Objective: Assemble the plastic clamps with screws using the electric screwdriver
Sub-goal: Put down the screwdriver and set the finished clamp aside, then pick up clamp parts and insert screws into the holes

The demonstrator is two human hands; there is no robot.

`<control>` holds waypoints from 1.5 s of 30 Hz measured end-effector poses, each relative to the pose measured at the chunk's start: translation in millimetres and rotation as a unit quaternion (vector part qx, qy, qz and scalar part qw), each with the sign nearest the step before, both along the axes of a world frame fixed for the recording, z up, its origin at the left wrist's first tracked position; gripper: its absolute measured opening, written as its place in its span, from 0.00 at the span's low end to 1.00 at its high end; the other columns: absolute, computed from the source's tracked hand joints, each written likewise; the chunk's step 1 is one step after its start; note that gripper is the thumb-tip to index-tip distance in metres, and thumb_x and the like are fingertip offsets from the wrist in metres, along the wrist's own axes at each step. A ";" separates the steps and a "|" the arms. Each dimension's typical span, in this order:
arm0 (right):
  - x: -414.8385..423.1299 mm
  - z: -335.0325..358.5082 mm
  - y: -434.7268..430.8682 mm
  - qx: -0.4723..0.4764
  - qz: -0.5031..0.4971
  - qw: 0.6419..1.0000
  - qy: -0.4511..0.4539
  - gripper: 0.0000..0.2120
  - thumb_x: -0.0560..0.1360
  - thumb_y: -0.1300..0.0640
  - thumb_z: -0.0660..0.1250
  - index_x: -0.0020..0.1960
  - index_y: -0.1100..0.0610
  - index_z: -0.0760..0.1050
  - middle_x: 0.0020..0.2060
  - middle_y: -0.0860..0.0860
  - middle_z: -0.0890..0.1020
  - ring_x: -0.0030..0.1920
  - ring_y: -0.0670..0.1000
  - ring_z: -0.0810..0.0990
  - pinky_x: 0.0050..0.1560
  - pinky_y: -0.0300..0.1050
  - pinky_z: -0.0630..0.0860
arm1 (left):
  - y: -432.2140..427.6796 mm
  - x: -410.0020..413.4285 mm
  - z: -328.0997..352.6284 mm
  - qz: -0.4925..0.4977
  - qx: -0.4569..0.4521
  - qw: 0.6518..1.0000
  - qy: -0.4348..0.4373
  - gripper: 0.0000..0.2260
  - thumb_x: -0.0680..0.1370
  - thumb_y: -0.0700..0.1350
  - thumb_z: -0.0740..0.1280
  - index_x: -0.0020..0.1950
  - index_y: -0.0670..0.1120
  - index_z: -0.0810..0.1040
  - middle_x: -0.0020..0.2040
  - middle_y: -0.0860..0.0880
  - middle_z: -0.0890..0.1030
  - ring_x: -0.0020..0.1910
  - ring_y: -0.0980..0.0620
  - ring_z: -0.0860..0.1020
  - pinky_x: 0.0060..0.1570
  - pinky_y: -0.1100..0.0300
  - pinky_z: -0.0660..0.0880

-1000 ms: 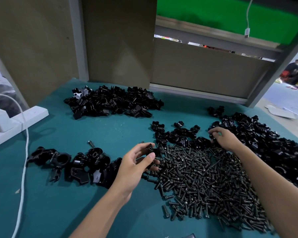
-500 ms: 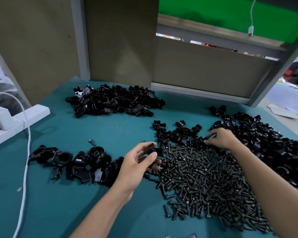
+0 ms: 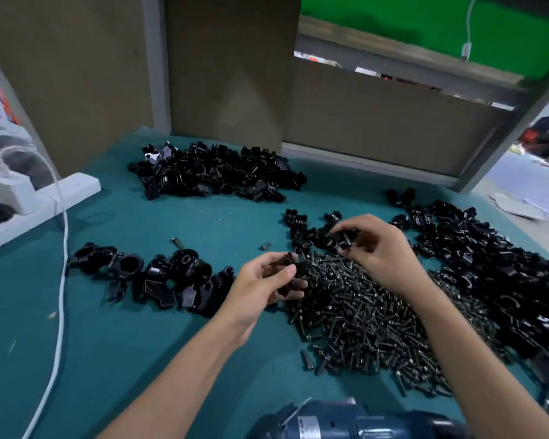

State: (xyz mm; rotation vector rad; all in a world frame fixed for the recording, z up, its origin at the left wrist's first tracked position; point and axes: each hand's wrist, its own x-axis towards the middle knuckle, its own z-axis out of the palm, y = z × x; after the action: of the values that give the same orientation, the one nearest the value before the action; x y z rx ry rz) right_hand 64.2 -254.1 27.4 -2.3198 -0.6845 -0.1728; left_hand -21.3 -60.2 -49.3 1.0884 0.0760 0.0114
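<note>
My left hand [image 3: 263,285] holds a small black plastic clamp piece [image 3: 293,267] between thumb and fingers, just left of the heap of black screws [image 3: 368,318]. My right hand [image 3: 377,248] has lifted a second black clamp part [image 3: 343,240] from the small cluster behind the screws and pinches it. The two hands are close together over the far edge of the screw heap. The blue electric screwdriver [image 3: 346,423] lies at the bottom edge, near me.
A pile of black clamp parts [image 3: 216,172] lies at the back, a bigger one [image 3: 495,264] on the right. Assembled clamps [image 3: 146,274] sit at left. A white cable [image 3: 62,280] and white power strip [image 3: 42,201] run along the left. Two loose screws [image 3: 178,242] lie on the green mat.
My right hand moved left from the right-hand pile toward my left hand and now carries a clamp part. The left hand stayed in place with its piece.
</note>
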 end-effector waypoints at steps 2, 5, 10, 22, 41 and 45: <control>-23.6 -2.6 19.0 0.025 0.043 0.998 -0.037 0.14 0.69 0.65 0.76 0.53 0.54 0.82 0.51 0.46 0.81 0.46 0.42 0.80 0.49 0.30 0.74 | 1.0 -2.2 2.9 -0.024 -0.021 1.000 0.002 0.10 0.79 0.36 0.66 0.59 0.35 0.78 0.50 0.42 0.82 0.48 0.43 0.84 0.46 0.56 0.82; -43.4 -9.7 36.7 0.014 0.074 0.996 -0.056 0.14 0.70 0.68 0.74 0.54 0.57 0.83 0.52 0.50 0.81 0.51 0.43 0.79 0.55 0.29 0.73 | 1.5 -6.2 4.5 -0.035 -0.034 0.999 0.005 0.11 0.78 0.35 0.66 0.60 0.33 0.76 0.50 0.40 0.83 0.50 0.42 0.83 0.49 0.54 0.82; -52.8 -16.6 39.5 0.035 0.094 0.995 0.001 0.22 0.71 0.76 0.63 0.55 0.56 0.84 0.56 0.49 0.82 0.59 0.44 0.79 0.60 0.37 0.75 | 2.1 -9.7 3.1 -0.028 -0.083 0.996 0.014 0.09 0.79 0.35 0.64 0.57 0.33 0.78 0.50 0.40 0.83 0.49 0.46 0.83 0.51 0.53 0.82; -54.3 -36.1 46.0 0.223 0.058 0.969 0.085 0.12 0.70 0.68 0.74 0.47 0.54 0.79 0.58 0.50 0.81 0.58 0.45 0.81 0.61 0.47 0.78 | -4.7 -10.7 4.3 -0.016 -0.170 0.985 -0.018 0.10 0.72 0.39 0.68 0.53 0.40 0.76 0.47 0.45 0.85 0.46 0.52 0.83 0.46 0.61 0.81; -57.7 -36.4 50.9 0.219 0.010 0.975 0.029 0.11 0.71 0.60 0.75 0.50 0.48 0.82 0.45 0.43 0.85 0.50 0.42 0.83 0.56 0.43 0.78 | -7.4 -11.4 4.2 0.030 -0.072 0.996 -0.030 0.16 0.72 0.46 0.69 0.56 0.40 0.77 0.46 0.46 0.86 0.49 0.52 0.84 0.56 0.54 0.80; -57.2 -38.2 51.4 0.239 0.032 0.968 0.064 0.12 0.69 0.59 0.77 0.51 0.50 0.83 0.45 0.47 0.86 0.48 0.48 0.84 0.54 0.52 0.80 | -5.5 -12.8 6.3 0.052 -0.096 0.994 -0.024 0.14 0.72 0.44 0.70 0.54 0.40 0.78 0.45 0.46 0.85 0.46 0.52 0.84 0.47 0.59 0.81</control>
State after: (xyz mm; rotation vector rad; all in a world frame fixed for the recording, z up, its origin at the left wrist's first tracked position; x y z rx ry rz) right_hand 7.0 -202.6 -10.8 -1.8286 -0.5769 -0.1382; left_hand -34.1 -65.6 -43.0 0.8897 0.0876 0.1212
